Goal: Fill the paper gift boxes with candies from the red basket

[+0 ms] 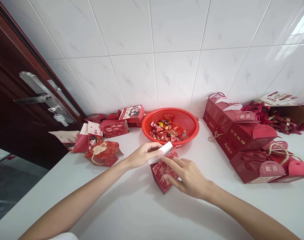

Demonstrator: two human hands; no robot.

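Note:
A small red gift box (159,173) with gold lettering stands slightly tilted on the white table, its white inner flap raised at the top. My left hand (145,154) pinches that flap between thumb and fingers. My right hand (187,176) grips the box from the right, index finger by the upper edge and thumb across the lettered front. Whether anything lies inside the box is hidden. Just behind it is a red plastic basket (190,122) with wrapped candies (173,133) in it.
Several assorted red gift boxes (114,128) lie at the left. Rows of folded boxes with handles (244,140) fill the right side, beside an open carton (294,115) of red items. A tiled wall (132,80) borders the back; a dark door (14,76) is at left.

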